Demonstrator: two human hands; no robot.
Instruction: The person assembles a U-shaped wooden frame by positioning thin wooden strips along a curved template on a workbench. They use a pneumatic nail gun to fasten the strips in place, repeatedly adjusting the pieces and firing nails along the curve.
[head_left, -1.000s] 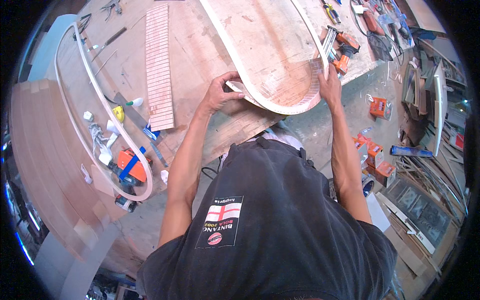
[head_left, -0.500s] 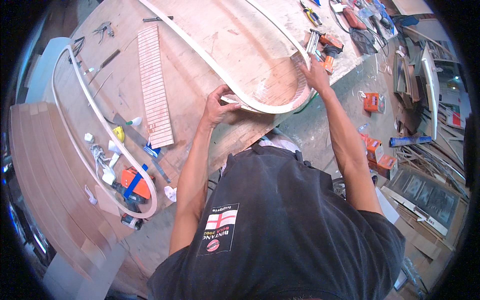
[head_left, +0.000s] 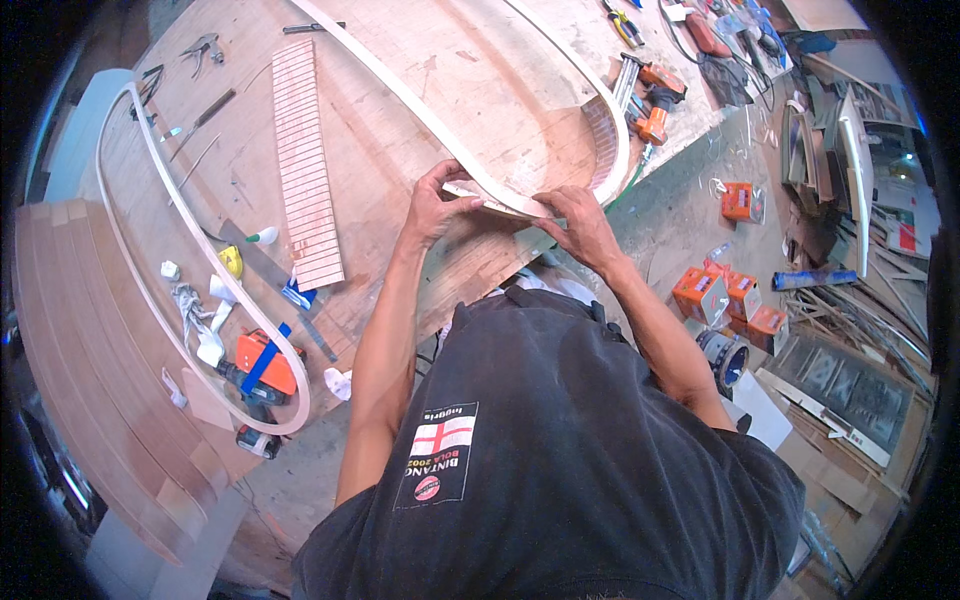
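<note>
A long pale wooden frame (head_left: 399,92) with a rounded near end lies across the workbench (head_left: 480,80). Along its curve on the right, a thin slotted wood strip (head_left: 604,150) stands against the inside. My left hand (head_left: 436,207) is closed on the left part of the rounded end, thumb below and fingers above; what lies under its fingers is partly hidden. With thumb and fingers, my right hand (head_left: 580,226) pinches the frame's near edge, a short way right of the left hand. A flat slotted wood panel (head_left: 308,170) lies left of the frame.
An orange-and-black nail gun (head_left: 655,108) and pliers (head_left: 625,28) lie right of the frame. A second looped frame (head_left: 304,395) rests at the left around an orange power tool (head_left: 268,362). Orange boxes (head_left: 700,293) stand on the floor beyond the bench's right edge.
My right hand has moved left and nearer along the frame's curve, from its right side to the near end. The left hand stays in about the same place.
</note>
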